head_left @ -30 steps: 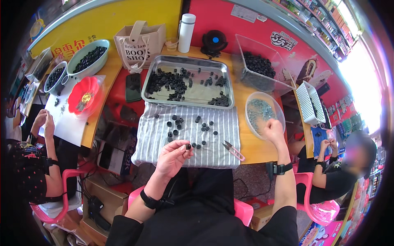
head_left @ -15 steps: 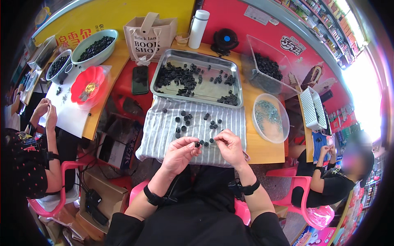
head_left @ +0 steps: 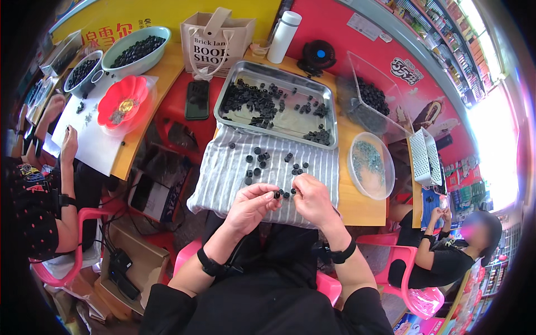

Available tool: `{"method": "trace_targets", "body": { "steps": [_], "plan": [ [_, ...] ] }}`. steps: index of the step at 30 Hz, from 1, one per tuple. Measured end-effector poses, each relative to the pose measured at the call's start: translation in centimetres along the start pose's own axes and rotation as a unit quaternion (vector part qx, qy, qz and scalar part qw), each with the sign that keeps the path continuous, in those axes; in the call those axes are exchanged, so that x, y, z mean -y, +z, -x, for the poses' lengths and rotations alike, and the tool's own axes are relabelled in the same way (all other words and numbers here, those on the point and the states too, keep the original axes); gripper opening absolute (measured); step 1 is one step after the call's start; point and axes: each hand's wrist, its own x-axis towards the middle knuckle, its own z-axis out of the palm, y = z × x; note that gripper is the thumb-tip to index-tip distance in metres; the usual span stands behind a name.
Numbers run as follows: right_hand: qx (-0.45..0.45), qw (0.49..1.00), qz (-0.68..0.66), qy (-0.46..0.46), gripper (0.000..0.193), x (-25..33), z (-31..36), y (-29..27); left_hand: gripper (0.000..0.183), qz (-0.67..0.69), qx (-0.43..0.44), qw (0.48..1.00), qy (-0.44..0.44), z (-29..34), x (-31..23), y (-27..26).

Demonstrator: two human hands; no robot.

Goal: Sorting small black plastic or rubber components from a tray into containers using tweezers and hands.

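Observation:
My left hand (head_left: pixel 252 207) is closed in a pinch on a small black round piece (head_left: pixel 277 195), just above the near part of a grey-and-white striped cloth (head_left: pixel 223 181). Close to its right, my right hand (head_left: pixel 314 201) is also closed, thumb against fingers; what sits in that pinch is too small to make out. Between the two sets of fingertips shows another black round piece (head_left: pixel 286 195), and one more touches or nearly touches the right fingertips. Farther up the cloth lie several loose black pieces (head_left: pixel 257 151) of the same kind.
Beyond the cloth stands a metal tray (head_left: pixel 276 131) with many black pieces. At right are a round tub (head_left: pixel 385 192) of small greenish bits and a clear bin (head_left: pixel 357 114). A phone (head_left: pixel 197 100), bag (head_left: pixel 215 44), bottle (head_left: pixel 283 36) and fan (head_left: pixel 317 56) stand behind. People sit either side.
The view has shifted slightly, and my hands are a little closer together, both still pinching. The person at left has parted their hands, one reaching away toward the bowls.

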Motion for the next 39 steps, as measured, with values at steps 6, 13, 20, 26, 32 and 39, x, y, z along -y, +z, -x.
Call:
{"method": "trace_targets", "body": {
  "steps": [6,13,20,26,32,39],
  "plan": [
    [0.121,0.988,0.077,-0.055,0.016,0.2,-2.4,-0.4,0.021,0.007,0.009,1.000,0.006,-0.1,0.1,-0.1],
    [0.195,0.972,0.111,-0.062,0.013,0.8,-3.3,-0.5,0.021,0.010,0.011,1.000,0.011,-0.1,0.4,-0.2],
    [0.096,0.994,-0.010,-0.057,0.012,-0.8,-1.5,0.2,0.021,0.008,0.003,1.000,0.010,0.0,0.3,-0.4],
    [-0.080,0.990,-0.115,0.013,0.023,-0.8,1.5,1.9,0.021,-0.002,0.018,1.000,-0.004,-0.2,0.2,-0.1],
    [-0.156,0.970,-0.139,0.124,0.030,-0.8,3.3,2.5,0.021,-0.016,-0.009,1.000,0.007,-0.1,0.0,0.4],
    [-0.165,0.978,-0.058,0.113,0.019,0.4,2.5,3.7,0.022,-0.025,-0.004,1.000,0.001,0.0,0.0,0.1]
  ]
}}
